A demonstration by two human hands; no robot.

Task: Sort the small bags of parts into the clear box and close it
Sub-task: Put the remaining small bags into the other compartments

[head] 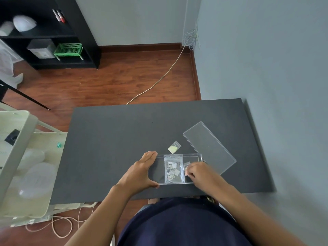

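The clear box (195, 155) lies open near the front of the dark table (110, 142). A labelled bag of parts (173, 168) rests flat inside it. My left hand (142, 172) clasps the box's left end, thumb on the near edge and fingers on the far edge. Over the right part of the box, my right hand (198, 172) pinches a small bag (186, 166) with its fingertips. Another small bag with pale yellow parts (174, 147) lies on the table just behind the box. The clear lid (209, 147) rests flat to the right, behind the box.
The grey wall runs along the table's right side. A cream trolley (21, 157) holding white plastic items stands at the left of the table. A cable (159, 79) crosses the wooden floor beyond the table, and a black shelf unit (53, 32) stands far left.
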